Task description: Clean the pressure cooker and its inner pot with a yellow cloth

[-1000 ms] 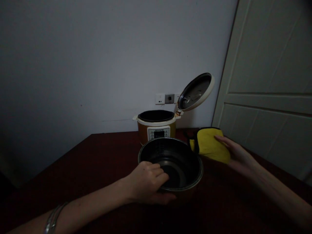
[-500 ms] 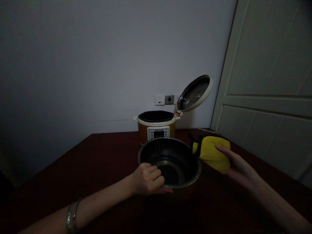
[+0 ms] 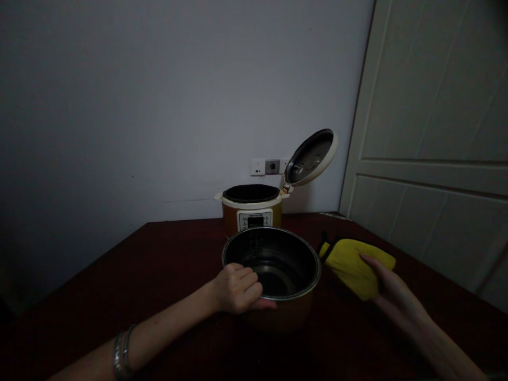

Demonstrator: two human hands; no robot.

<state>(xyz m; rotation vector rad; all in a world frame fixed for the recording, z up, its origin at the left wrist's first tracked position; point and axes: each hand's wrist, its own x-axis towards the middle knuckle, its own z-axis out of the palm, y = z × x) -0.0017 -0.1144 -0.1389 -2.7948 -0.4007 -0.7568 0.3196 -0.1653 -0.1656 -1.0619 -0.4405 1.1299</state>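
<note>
A dark inner pot stands on the dark red table in front of me. My left hand is closed on the pot's near rim, fingers curled inside and thumb outside. My right hand grips a yellow oven mitt with black trim, just right of the pot. Behind the pot stands an orange and white rice cooker, its lid swung up and its cavity showing.
A white wall with a socket plate rises behind the table. A pale panelled door stands at the right. The table's right edge runs close to the mitt. Bangles ring my left wrist.
The yellow mitt and my right hand have come lower and nearer, from the table's far right toward the pot's right side. My left hand keeps its hold on the rim.
</note>
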